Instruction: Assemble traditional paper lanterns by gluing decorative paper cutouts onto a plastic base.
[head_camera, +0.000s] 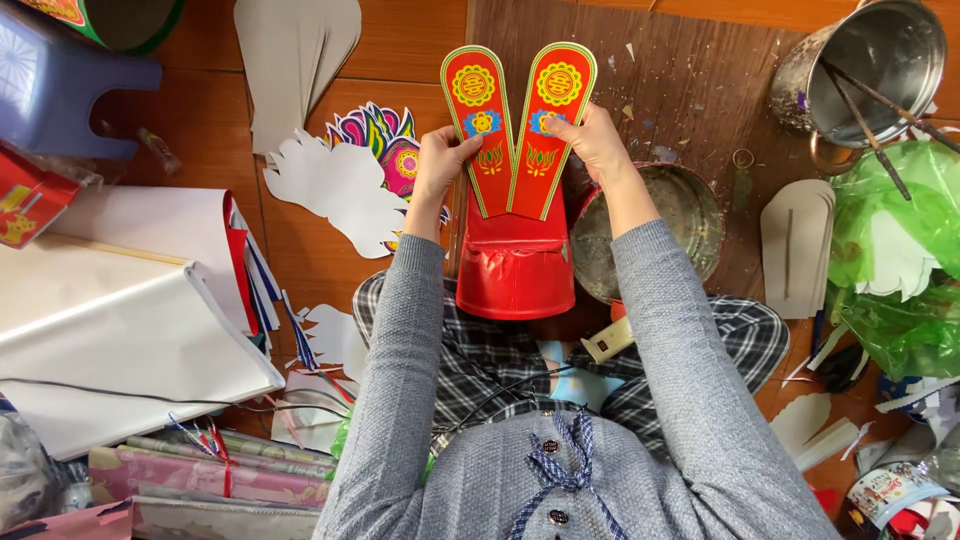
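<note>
Two red paper petals held side by side.
Left hand pinches the left petal; right hand clasps the right petal. Below both grips sits a red foil piece, a metal bowl rightward.

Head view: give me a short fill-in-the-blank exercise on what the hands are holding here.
1. The left hand and right hand each hold a ____ paper petal with a yellow medallion.
2. The two petals stand ____ by side.
3. Below them sits a shiny ____ foil piece.
4. Sticks rest in the ____ pot at upper right.

Missing words: red; side; red; metal
</note>
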